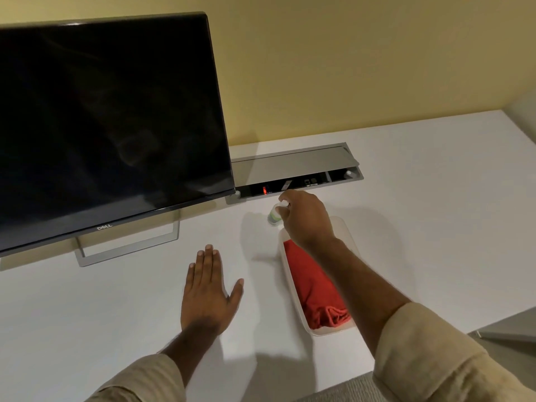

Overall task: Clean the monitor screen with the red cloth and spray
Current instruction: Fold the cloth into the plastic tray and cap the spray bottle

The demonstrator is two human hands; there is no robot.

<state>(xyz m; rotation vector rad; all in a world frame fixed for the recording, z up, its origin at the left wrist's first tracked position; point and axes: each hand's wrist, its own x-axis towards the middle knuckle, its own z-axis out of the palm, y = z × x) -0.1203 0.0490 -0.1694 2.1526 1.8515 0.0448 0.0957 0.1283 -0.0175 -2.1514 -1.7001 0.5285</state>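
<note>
A dark monitor (110, 117) stands at the left on a silver stand (127, 248), its screen off. A folded red cloth (313, 288) lies in a white tray (293, 285) right of centre. Just beyond the tray's far end stands a small spray bottle (274, 214) with a green and white label. My right hand (304, 219) reaches over the tray and its fingers close round the top of the bottle. My left hand (207, 288) lies flat on the white desk (116, 314), palm down, fingers together, holding nothing.
An open cable box (295, 175) with sockets and a red light is set into the desk behind the bottle. The yellow wall rises behind it. The desk's right edge runs down at the far right, with grey fabric below.
</note>
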